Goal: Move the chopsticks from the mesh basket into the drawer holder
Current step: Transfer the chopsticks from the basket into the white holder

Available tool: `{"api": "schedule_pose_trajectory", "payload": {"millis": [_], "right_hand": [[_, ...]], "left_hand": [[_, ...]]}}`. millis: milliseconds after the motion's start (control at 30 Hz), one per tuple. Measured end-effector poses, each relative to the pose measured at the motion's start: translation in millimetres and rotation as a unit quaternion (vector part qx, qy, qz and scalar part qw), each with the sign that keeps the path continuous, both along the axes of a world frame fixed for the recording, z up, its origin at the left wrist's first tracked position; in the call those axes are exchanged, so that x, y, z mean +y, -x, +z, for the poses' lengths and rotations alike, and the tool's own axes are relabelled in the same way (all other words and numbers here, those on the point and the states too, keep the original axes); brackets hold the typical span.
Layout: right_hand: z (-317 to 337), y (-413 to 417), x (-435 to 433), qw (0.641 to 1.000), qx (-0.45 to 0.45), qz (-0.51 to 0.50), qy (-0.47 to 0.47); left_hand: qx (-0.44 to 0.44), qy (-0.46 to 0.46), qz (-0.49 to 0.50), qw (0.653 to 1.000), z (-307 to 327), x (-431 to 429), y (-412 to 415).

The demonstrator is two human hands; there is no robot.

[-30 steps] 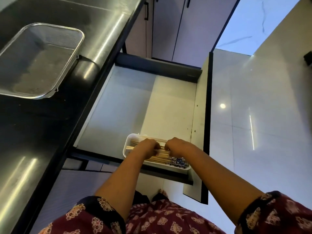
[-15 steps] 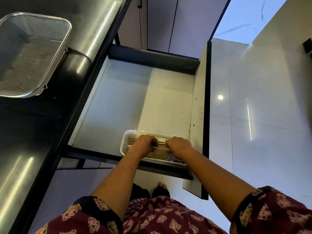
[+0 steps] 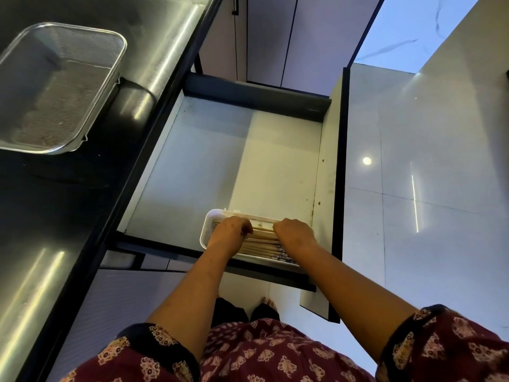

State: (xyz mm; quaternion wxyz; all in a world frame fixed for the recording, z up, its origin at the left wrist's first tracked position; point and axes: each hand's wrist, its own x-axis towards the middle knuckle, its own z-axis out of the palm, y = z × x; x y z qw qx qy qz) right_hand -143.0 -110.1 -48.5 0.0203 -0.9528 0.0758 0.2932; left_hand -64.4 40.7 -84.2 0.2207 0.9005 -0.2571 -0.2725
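Observation:
A white plastic holder (image 3: 207, 225) sits at the near end of the open drawer (image 3: 209, 161). Several wooden chopsticks (image 3: 261, 245) lie lengthwise in it, their patterned ends toward the right. My left hand (image 3: 230, 232) rests curled on the chopsticks at the holder's left part. My right hand (image 3: 294, 234) presses on them at the right part, fingers bent down. Between the two hands a short stretch of chopsticks shows. The steel mesh basket (image 3: 55, 86) stands on the black counter at the upper left, with nothing inside it.
The black counter (image 3: 41, 230) runs along the left. The drawer's white front panel (image 3: 334, 188) stands along its right side, beside a glossy tiled floor (image 3: 427, 188). Cabinet doors (image 3: 275, 37) rise beyond the drawer. My feet (image 3: 264, 307) show below the drawer's edge.
Both hands stay on the chopsticks in the holder, shifting only slightly. The camera has tilted a little, so the basket sits differently in view.

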Motion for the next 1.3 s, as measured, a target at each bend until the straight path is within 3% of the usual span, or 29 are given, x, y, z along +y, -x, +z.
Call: {"api": "schedule_pose_trajectory", "payload": {"millis": [533, 1033, 1300], "right_hand": [[-0.5, 19.7, 0.6, 0.999, -0.037, 0.016, 0.012], [14.7, 49.0, 18.8, 0.990, -0.039, -0.118, -0.063], [34.2, 95.7, 45.6, 0.998, -0.028, -0.047, -0.016]], "left_hand": [[0.004, 0.027, 0.066, 0.997, 19.8, 16.8, 29.7], [-0.018, 0.090, 0.105, 0.990, 58.4, 56.8, 87.9], [-0.025, 0.114, 0.160, 0.980, 69.7, 77.9, 132.6]]}}
